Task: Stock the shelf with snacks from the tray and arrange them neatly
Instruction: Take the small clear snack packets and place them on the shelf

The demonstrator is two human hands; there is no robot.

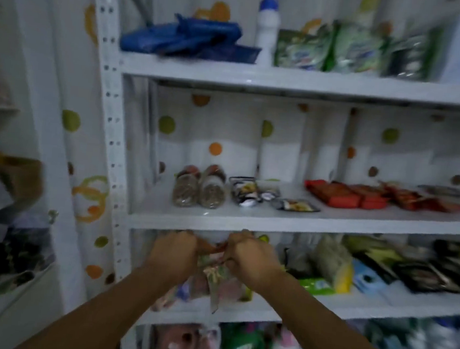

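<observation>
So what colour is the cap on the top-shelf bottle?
The cap is blue; head view.

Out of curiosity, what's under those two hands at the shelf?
Snack packets hang there, gripped at their tops by the left hand and right hand. The hands cover those tops and anything further back.

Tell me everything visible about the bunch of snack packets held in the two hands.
The snack packets are a blurred cluster of small, shiny plastic sachets, printed pink, green and orange. They hang downward, gripped at the top by the left hand and right hand, in front of the lower shelf. Whether their ends rest on it cannot be told.
</observation>
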